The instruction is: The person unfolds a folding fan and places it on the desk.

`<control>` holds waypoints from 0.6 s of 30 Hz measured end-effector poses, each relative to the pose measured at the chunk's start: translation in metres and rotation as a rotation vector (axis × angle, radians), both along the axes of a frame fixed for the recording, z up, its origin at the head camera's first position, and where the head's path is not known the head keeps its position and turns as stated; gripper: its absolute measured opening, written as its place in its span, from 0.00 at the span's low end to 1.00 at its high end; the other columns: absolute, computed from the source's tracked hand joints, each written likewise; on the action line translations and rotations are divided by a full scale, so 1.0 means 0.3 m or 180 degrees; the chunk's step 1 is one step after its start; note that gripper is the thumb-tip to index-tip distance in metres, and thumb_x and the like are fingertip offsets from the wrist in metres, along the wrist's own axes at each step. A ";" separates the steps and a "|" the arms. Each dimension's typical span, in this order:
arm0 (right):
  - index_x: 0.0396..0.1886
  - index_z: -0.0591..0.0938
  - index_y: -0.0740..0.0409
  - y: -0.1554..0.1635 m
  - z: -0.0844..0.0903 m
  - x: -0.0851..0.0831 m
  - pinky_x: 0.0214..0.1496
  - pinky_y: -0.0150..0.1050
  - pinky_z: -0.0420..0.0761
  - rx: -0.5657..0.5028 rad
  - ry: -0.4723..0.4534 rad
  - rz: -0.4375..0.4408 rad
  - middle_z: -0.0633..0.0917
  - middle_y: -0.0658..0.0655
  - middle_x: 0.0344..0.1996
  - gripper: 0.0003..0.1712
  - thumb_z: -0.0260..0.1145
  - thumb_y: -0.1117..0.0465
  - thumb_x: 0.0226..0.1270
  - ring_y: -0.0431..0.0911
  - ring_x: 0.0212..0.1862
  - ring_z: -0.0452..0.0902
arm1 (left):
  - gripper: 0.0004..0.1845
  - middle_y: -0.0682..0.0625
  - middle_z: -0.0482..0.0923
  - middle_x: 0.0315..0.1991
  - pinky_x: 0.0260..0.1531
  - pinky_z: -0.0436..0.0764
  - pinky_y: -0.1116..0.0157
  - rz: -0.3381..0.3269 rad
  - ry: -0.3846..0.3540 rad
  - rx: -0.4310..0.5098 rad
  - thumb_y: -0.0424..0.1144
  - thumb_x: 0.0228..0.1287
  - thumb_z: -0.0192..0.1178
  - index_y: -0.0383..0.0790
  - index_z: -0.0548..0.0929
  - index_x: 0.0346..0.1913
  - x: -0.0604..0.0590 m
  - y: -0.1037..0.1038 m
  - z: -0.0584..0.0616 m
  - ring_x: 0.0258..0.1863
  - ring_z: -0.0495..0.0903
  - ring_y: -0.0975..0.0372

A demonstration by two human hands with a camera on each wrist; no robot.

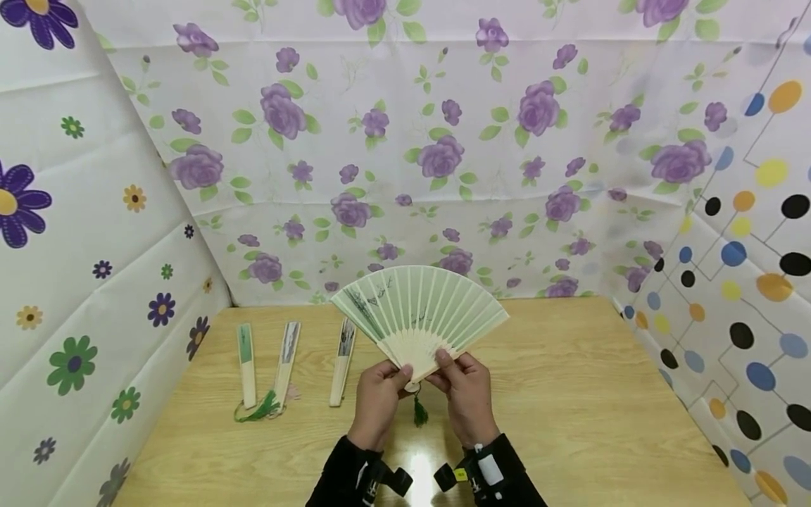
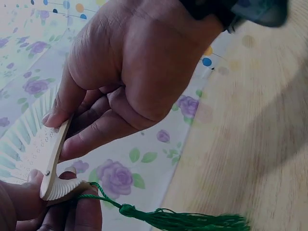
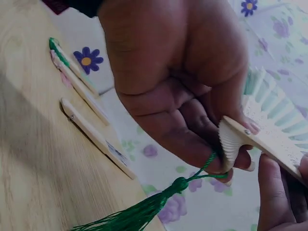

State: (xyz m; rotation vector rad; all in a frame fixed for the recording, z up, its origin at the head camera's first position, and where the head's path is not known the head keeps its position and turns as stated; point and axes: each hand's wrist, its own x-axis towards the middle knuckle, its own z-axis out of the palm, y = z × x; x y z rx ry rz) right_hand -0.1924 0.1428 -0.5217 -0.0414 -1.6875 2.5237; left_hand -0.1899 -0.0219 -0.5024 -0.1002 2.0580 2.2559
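Observation:
An open folding fan (image 1: 421,310) with a pale green leaf, dark printed motifs and cream ribs is spread above the table. The left hand (image 1: 378,401) pinches it close to the pivot, its thumb (image 3: 248,122) lying on the outer rib. Slightly farther along the ribs, the right hand (image 1: 470,398) pinches the fan, its thumb on the front. From the pivot hangs a green tassel (image 2: 187,220) on a looped cord. Parts of the fingers behind the fan are hidden.
Three folded fans lie on the wooden table (image 1: 570,408) to the left: a green one (image 1: 247,366), a grey-patterned one (image 1: 287,362) and a dark-patterned one (image 1: 343,359). Green and pink tassels lie by the first two. Patterned cloth walls (image 1: 405,127) stand behind and at both sides.

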 end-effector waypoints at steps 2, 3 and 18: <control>0.68 0.85 0.75 -0.003 0.002 0.000 0.55 0.35 0.96 0.0001 0.0029 0.0044 0.95 0.50 0.48 0.23 0.69 0.59 0.89 0.41 0.48 0.95 | 0.14 0.44 0.92 0.44 0.44 0.92 0.67 0.0031 -0.0006 0.0062 0.33 0.86 0.64 0.22 0.90 0.57 -0.001 -0.002 0.002 0.39 0.89 0.65; 0.68 0.85 0.75 -0.002 0.002 -0.001 0.56 0.36 0.96 -0.0007 0.0024 0.0079 0.95 0.51 0.48 0.22 0.69 0.61 0.89 0.42 0.49 0.96 | 0.14 0.45 0.91 0.43 0.43 0.92 0.67 0.0030 -0.0006 0.0083 0.33 0.86 0.64 0.22 0.90 0.57 -0.001 -0.004 0.003 0.39 0.89 0.65; 0.62 0.89 0.73 0.004 -0.003 0.000 0.57 0.36 0.96 -0.0095 -0.0001 0.0057 0.95 0.51 0.48 0.16 0.68 0.65 0.88 0.41 0.48 0.95 | 0.15 0.47 0.91 0.43 0.43 0.93 0.69 0.0045 -0.0032 0.0260 0.34 0.86 0.65 0.21 0.90 0.56 -0.003 0.005 0.004 0.40 0.90 0.65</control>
